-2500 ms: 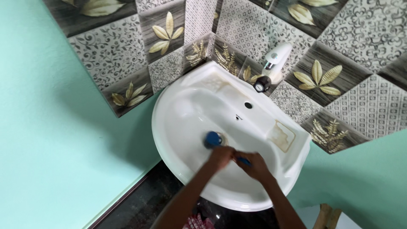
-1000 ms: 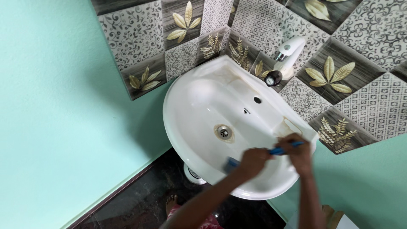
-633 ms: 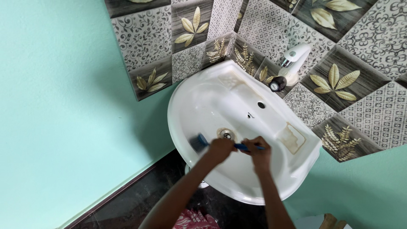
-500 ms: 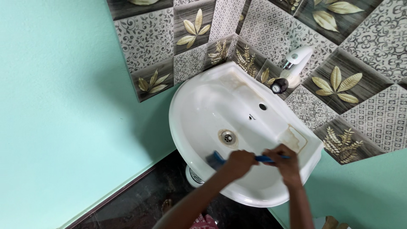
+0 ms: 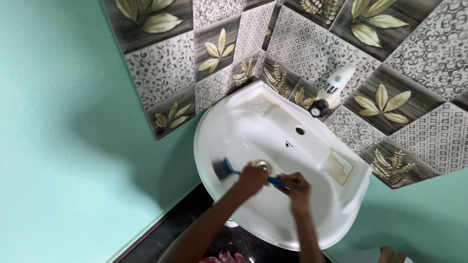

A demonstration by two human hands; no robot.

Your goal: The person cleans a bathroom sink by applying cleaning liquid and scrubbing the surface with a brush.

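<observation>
white basin point(image 5: 341, 214) | both hands point(image 5: 253, 179) closed on blue brush point(image 5: 225, 168)

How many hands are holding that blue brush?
2. The left hand grips the blue brush nearer its head; the right hand holds the handle's end, over the sink.

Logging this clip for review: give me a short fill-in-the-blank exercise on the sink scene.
1. Both hands grip a brush whose colour is ____.
2. The left hand and right hand work inside a white ____.
3. The brush head lies to the ____ of the drain in the picture.
4. The tap is mounted on the tiled ____.

Missing words: blue; sink; left; wall
</observation>
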